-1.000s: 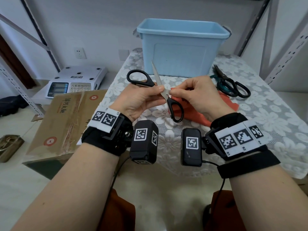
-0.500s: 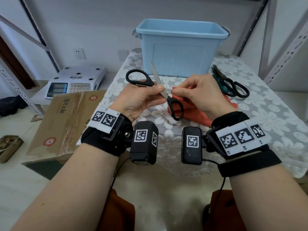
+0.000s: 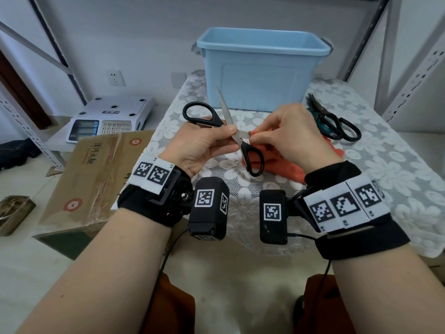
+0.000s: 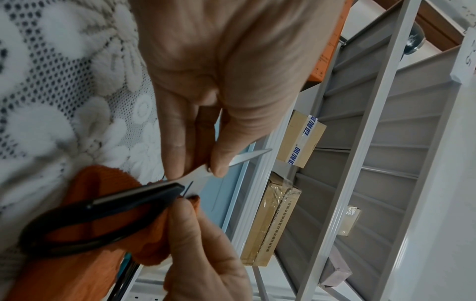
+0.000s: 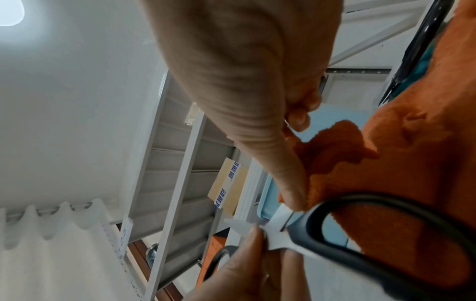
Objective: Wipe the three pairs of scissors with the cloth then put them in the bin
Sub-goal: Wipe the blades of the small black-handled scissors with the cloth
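My left hand (image 3: pixel 212 138) pinches the black-handled scissors (image 3: pixel 251 155) near the pivot, blades spread wide, one blade pointing up toward the bin. My right hand (image 3: pixel 286 133) pinches the orange cloth (image 3: pixel 289 165) around the other blade, beside the pivot. In the left wrist view the left hand (image 4: pixel 201 167) grips the blade above the black handle loop of the scissors (image 4: pixel 98 211) and the cloth (image 4: pixel 85 264). The right wrist view shows my right hand (image 5: pixel 291 195) pressing the cloth (image 5: pixel 401 154) on the blade by the scissors (image 5: pixel 386 234). The light blue bin (image 3: pixel 260 68) stands behind.
Two more pairs of scissors (image 3: pixel 334 121), black and teal handled, lie on the lace-covered table (image 3: pixel 397 169) right of the bin. A scale (image 3: pixel 110 119) and a cardboard box (image 3: pixel 96 179) sit lower at the left. Metal shelf posts (image 3: pixel 409 80) rise at the right.
Both hands and the scissors have shifted very slightly upward. The grips stay the same, with the cloth pinched at the blade near the pivot.
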